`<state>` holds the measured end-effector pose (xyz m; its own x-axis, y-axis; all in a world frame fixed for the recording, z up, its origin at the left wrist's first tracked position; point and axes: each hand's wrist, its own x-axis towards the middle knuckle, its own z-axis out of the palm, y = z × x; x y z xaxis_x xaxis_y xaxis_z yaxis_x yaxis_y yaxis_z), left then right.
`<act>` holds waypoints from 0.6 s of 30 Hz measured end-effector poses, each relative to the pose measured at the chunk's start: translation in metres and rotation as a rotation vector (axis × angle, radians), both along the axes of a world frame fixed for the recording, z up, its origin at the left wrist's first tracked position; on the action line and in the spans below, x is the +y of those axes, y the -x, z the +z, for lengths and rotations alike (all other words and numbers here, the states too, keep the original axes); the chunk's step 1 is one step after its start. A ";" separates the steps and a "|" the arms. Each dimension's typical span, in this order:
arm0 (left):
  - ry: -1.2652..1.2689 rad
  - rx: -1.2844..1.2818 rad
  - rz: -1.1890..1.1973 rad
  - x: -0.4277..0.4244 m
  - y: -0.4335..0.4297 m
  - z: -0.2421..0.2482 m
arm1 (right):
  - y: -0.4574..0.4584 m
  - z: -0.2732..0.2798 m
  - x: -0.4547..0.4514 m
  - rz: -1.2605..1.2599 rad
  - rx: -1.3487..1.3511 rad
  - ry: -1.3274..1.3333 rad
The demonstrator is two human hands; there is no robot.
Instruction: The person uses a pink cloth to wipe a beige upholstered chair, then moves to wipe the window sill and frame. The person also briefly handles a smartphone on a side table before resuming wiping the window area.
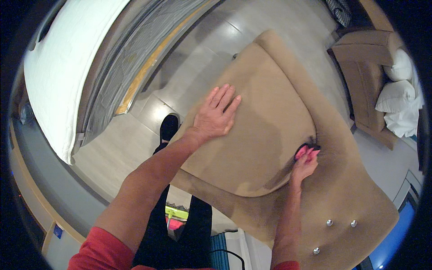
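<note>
A tan upholstered armchair (351,189) stands before me, its seat cushion (256,135) set in a curved seam. My left hand (217,113) lies palm down on the cushion near its left edge, holding nothing, fingers slightly apart. In the fingers of my right hand (305,165) is a small pink-and-black item (306,152); whether it is a brush or a folded cloth cannot be told. It touches the seam where the cushion meets the side of the chair. Several shiny buttons (329,222) dot the padded part at lower right.
At the left is a bed with a white cover (67,74) and a grey, plastic-looking side (118,67). A yellow-green broom head (176,212) shows between my legs. White pillows (396,96) rest on brown upholstered furniture (364,81) at the right. Grey tiles (202,64) cover the floor.
</note>
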<state>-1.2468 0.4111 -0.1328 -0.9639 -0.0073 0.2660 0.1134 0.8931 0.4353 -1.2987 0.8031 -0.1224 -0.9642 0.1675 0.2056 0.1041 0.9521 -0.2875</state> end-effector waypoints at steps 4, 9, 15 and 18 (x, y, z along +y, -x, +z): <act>-0.019 0.004 0.003 0.000 0.001 0.001 | 0.065 -0.020 -0.024 -0.163 -0.007 0.856; -0.066 0.002 0.008 -0.002 0.002 0.003 | 0.064 -0.008 -0.165 0.374 0.108 -0.019; -0.121 -0.029 -0.011 -0.005 0.001 0.003 | 0.091 0.029 -0.187 0.622 0.068 0.019; -0.151 -0.025 -0.005 -0.005 0.001 0.001 | 0.133 0.063 -0.130 0.596 0.192 -0.001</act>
